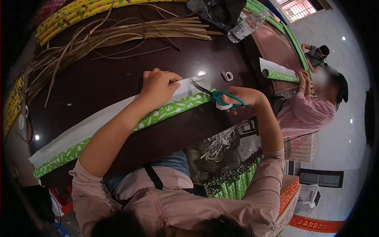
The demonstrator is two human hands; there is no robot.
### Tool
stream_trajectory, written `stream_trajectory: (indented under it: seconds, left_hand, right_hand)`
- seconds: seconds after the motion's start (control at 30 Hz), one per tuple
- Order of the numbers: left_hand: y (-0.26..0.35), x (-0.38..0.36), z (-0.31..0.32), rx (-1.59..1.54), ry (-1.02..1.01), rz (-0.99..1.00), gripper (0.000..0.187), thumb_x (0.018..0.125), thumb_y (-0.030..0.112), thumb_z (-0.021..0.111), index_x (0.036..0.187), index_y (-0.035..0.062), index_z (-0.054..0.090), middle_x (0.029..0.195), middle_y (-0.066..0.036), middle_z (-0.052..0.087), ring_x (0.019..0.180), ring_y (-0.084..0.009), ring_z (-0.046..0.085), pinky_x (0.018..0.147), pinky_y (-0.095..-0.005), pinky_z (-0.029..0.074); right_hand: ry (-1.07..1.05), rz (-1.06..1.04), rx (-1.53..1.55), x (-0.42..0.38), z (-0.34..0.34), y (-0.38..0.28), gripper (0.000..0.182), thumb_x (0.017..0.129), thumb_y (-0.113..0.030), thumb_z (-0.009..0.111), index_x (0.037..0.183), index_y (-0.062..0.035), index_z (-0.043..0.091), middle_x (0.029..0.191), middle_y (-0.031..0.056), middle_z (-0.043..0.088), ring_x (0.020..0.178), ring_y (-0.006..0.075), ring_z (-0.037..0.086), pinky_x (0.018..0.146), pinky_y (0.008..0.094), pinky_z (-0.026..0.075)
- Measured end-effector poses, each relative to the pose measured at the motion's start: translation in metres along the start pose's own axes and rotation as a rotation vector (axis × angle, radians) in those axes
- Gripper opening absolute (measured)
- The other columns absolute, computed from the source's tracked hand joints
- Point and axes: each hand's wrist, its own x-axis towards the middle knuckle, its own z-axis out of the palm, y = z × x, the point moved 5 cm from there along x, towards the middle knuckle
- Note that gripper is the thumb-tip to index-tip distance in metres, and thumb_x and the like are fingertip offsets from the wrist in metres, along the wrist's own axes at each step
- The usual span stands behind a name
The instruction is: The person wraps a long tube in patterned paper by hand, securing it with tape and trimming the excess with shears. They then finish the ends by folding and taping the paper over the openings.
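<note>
A long roll of green patterned wrapping paper (169,113) lies slantwise across the dark table, its loose white underside (114,107) spread along the far edge. My left hand (158,87) is closed at that white edge, thumb and forefinger pinching it near the right end. In my right hand (241,96) are scissors with teal handles (233,98). Their blades (200,87) stand apart over the paper's right end. A white ring, perhaps tape (223,106), sits by the fingers of that hand. Another small tape roll (227,76) rests on the table beyond.
Brown flat strips (130,33) lie bundled at the back, with yellow patterned rolls (75,17) behind. A clear bottle (246,27) stands near a black bag (221,12). At right, a person in pink (306,112) handles another green roll (282,76). White scraps (219,144) hang below the table.
</note>
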Motion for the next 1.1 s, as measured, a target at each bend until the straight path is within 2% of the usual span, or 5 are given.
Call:
stream_trajectory:
  seconds: [0.33,0.63,0.77,0.9,1.1]
  left_hand:
    - [-0.003,0.002,0.001,-0.020,-0.003,0.019,0.020,0.087,0.017,0.067,0.105,0.0166,0.075,0.094,-0.008,0.070,0.100,-0.0248,0.053,0.099,-0.0381,0.034]
    - [0.002,-0.001,-0.003,-0.022,-0.044,-0.046,0.021,0.088,0.018,0.066,0.107,0.0200,0.074,0.093,-0.010,0.065,0.102,-0.0277,0.050,0.099,-0.0408,0.036]
    - [-0.001,-0.001,-0.001,-0.033,-0.032,-0.061,0.021,0.087,0.018,0.067,0.107,0.0183,0.074,0.094,-0.009,0.067,0.101,-0.0260,0.051,0.099,-0.0398,0.035]
    - [-0.005,0.000,0.006,0.083,0.076,0.142,0.019,0.087,0.016,0.067,0.105,0.0153,0.074,0.095,-0.005,0.070,0.099,-0.0224,0.054,0.100,-0.0369,0.032]
    - [-0.004,0.000,0.003,0.117,0.139,0.171,0.019,0.086,0.012,0.066,0.104,0.0146,0.072,0.091,-0.001,0.068,0.098,-0.0214,0.055,0.097,-0.0372,0.033]
  right_hand:
    - [0.069,0.052,0.033,-0.001,0.011,-0.007,0.078,0.085,-0.077,0.046,0.077,-0.0014,0.065,0.064,0.0050,0.060,0.053,0.0124,0.059,0.047,0.0231,0.043]
    - [0.251,0.002,0.170,-0.002,0.023,-0.004,0.084,0.075,-0.085,0.050,0.074,-0.0011,0.061,0.058,0.0027,0.054,0.049,0.0110,0.056,0.042,0.0222,0.041]
    - [0.253,-0.049,0.343,-0.002,0.029,0.003,0.081,0.081,-0.081,0.046,0.086,-0.0016,0.061,0.068,0.0034,0.058,0.052,0.0098,0.056,0.042,0.0198,0.038]
    - [0.195,-0.218,0.474,-0.008,0.024,0.006,0.080,0.084,-0.079,0.040,0.099,-0.0036,0.059,0.077,0.0049,0.062,0.053,0.0093,0.056,0.043,0.0178,0.037]
    - [0.122,-0.238,0.478,-0.014,0.029,-0.019,0.099,0.072,-0.093,0.030,0.105,-0.0038,0.055,0.087,0.0061,0.061,0.071,0.0081,0.057,0.046,0.0186,0.035]
